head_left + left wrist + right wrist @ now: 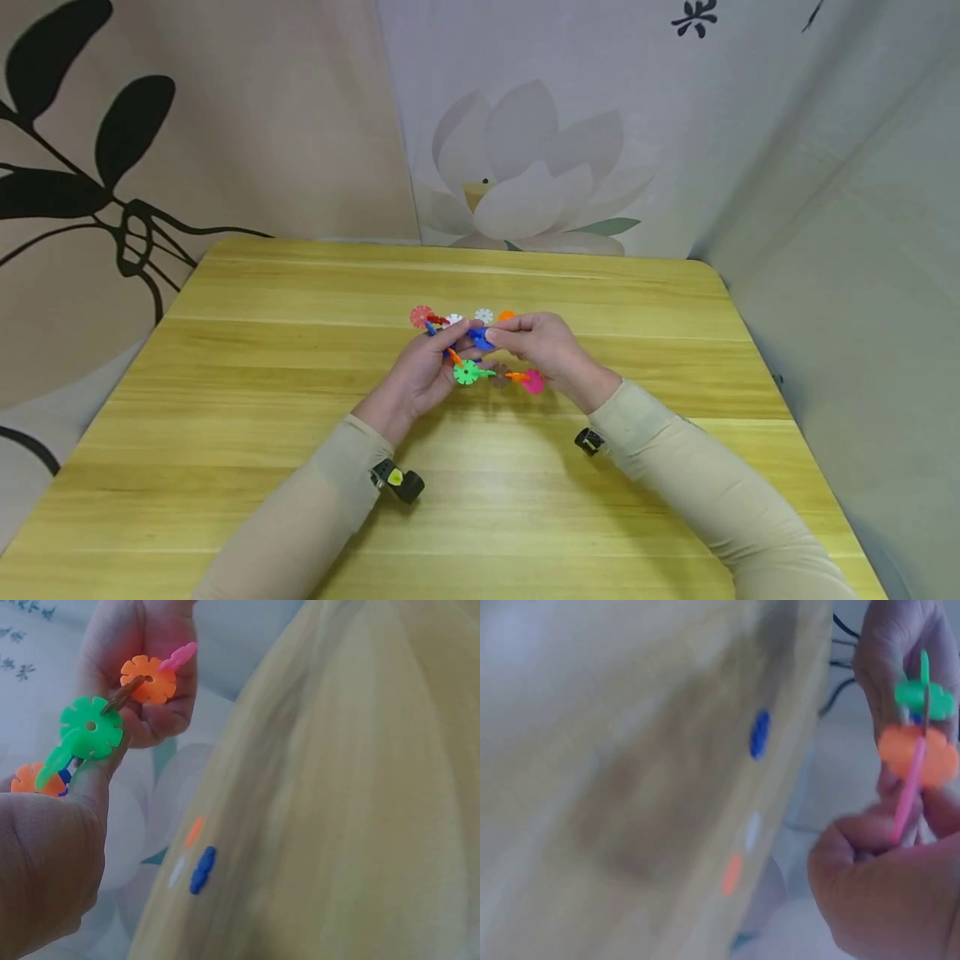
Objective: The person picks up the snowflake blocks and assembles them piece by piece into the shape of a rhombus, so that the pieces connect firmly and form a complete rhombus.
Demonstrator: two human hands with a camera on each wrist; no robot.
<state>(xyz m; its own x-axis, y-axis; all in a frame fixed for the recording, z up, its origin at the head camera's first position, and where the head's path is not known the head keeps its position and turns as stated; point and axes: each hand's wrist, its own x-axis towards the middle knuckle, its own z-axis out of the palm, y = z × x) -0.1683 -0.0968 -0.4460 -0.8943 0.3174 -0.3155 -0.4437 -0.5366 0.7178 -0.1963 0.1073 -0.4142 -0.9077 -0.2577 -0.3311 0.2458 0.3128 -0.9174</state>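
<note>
A chain of notched plastic snowflake discs hangs between both hands over the table. My left hand (423, 371) holds it, thumb and fingers around a middle part near the blue disc (481, 338). My right hand (551, 354) pinches at that blue disc with thumb and index finger. Toward me, a green disc (466, 372), an orange disc (150, 680) and a pink disc (533, 382) make up one stretch of the chain. Beyond the left thumb a red disc (421, 317) shows at the far end. Fingers partly hide the joint between the discs.
On the wooden table (480, 517), behind the hands, lie a loose white disc (483, 316) and an orange disc (507, 315). A blue disc (760, 735) lies near them in the wrist views. Printed curtains (300, 125) stand behind the table's far edge and along the right side.
</note>
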